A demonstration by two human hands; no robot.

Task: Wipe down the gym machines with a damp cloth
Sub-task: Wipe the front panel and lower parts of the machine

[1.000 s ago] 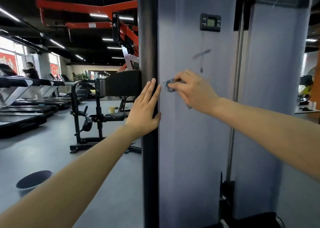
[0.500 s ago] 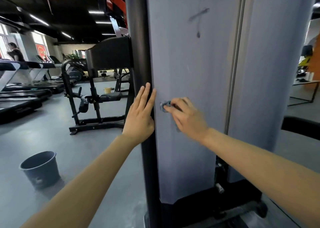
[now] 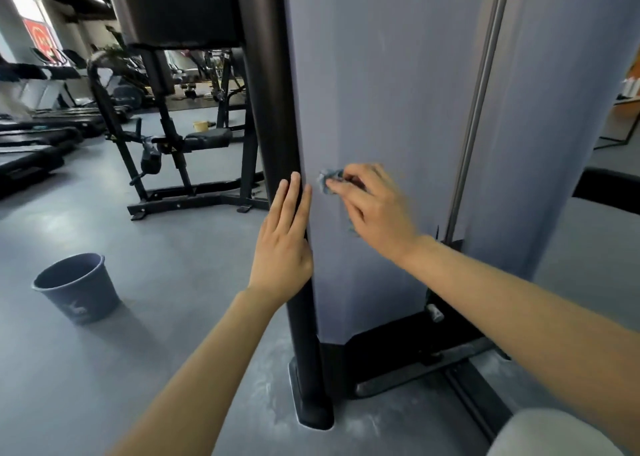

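head camera looks down the side of a gym machine (image 3: 398, 348). i see my right hand (image 3: 375, 209) curled round a small crumpled blue-grey cloth (image 3: 328, 178), pressing it against the machine's pale grey shroud panel (image 3: 381, 85). only a bit of the cloth pokes out past the fingertips, near the panel's left edge. my left hand (image 3: 282, 247) lies flat on the black upright post (image 3: 273, 109) just beside that edge, fingers straight and close together, holding nothing. the two hands are near each other but not touching. right of the cloth a thin steel guide rod (image 3: 479, 109) runs top to bottom in the gap between this panel and a second grey panel (image 3: 561, 109). the post drops to a black foot (image 3: 311, 410) on the grey floor (image 3: 173, 317), where pale dusty smears show around the base. to the left, well apart from the machine, a dark grey bucket (image 3: 78, 287) stands upright on the floor; i cannot tell what is in it. further back stands a black-framed exercise station (image 3: 180, 144), and blurred treadmills (image 3: 34, 144) line the far left.
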